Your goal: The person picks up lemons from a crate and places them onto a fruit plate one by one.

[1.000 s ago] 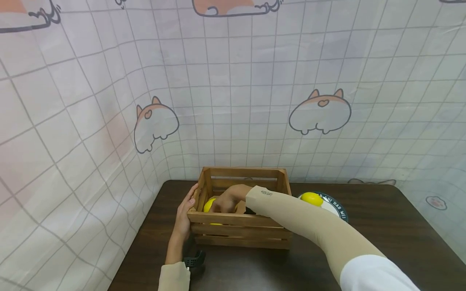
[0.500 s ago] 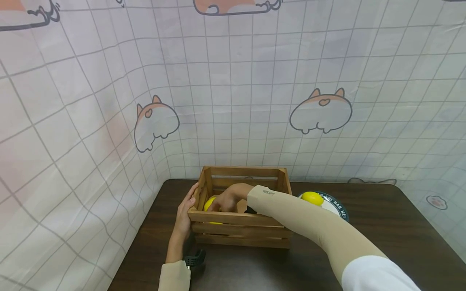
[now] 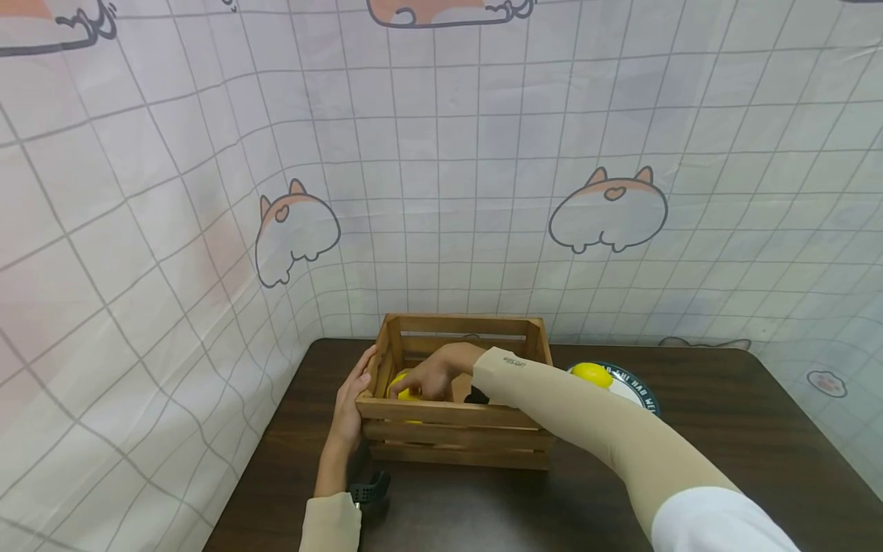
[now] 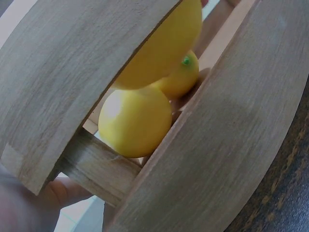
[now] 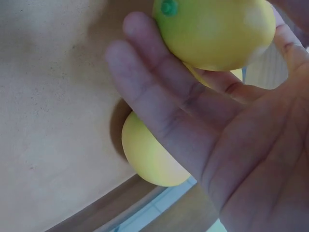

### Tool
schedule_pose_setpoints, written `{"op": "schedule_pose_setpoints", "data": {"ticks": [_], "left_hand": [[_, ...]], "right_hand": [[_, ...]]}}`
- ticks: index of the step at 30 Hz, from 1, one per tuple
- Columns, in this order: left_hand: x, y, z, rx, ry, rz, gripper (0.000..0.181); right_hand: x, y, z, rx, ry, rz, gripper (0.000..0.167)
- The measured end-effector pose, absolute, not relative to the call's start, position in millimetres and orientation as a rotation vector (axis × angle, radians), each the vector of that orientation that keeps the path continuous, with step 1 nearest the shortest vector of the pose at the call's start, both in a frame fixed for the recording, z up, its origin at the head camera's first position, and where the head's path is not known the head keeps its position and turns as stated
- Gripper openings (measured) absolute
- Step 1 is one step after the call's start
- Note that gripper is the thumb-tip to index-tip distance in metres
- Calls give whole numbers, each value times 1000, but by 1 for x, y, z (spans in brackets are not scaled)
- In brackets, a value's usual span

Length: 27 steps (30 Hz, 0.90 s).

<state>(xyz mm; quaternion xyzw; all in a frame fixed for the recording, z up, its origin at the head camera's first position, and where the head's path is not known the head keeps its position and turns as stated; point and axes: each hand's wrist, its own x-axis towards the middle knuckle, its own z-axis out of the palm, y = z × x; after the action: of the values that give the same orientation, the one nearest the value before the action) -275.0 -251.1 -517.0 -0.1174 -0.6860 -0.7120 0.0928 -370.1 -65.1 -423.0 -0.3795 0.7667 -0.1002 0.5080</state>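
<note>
One lemon [image 5: 215, 36] is noted inside the wooden crate [image 3: 455, 439], clasped by the fingers of the right hand [image 3: 438, 376]; with the left hand [image 3: 349, 402] laid straight-fingered against the crate's end, the other lemons [image 4: 135, 123] should be left unjostled.

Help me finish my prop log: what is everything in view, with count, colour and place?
Table: one, dark brown, centre.
Crate: one, brown wood, on the table.
Loose lemons: at least two, yellow, inside the crate.
Held lemon: one, yellow, in the right hand.
Plate: one, white with dark lettered rim, right of the crate.
Plate lemon: one, yellow, on the plate.
Backdrop: white, grey grid, animal drawings, behind the table.
Wrist gear: two pieces, black, one per wrist.
Sleeves: beige on both forearms, white higher on the right arm.
Left hand: one, bare, against the crate's left end.
Right hand: one, bare, inside the crate.
</note>
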Motion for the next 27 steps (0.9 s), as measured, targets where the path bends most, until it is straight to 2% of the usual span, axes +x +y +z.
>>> {"op": "schedule_pose_setpoints", "data": {"ticks": [5, 11, 17, 27], "left_hand": [[-276, -249, -517, -355, -2036, -2117, 53], [-278, -247, -518, -356, -2048, -2088, 53], [-278, -248, -519, -348, -2052, -2087, 52], [-277, -250, -517, -365, -2045, -2108, 53]], "right_hand": [[-374, -58, -420, -929, 1868, -267, 70], [-374, -47, -410, -993, 1885, -285, 56], [-372, -37, -401, -1054, 1864, -369, 51], [-372, -19, -381, -1206, 1878, -576, 53]]}}
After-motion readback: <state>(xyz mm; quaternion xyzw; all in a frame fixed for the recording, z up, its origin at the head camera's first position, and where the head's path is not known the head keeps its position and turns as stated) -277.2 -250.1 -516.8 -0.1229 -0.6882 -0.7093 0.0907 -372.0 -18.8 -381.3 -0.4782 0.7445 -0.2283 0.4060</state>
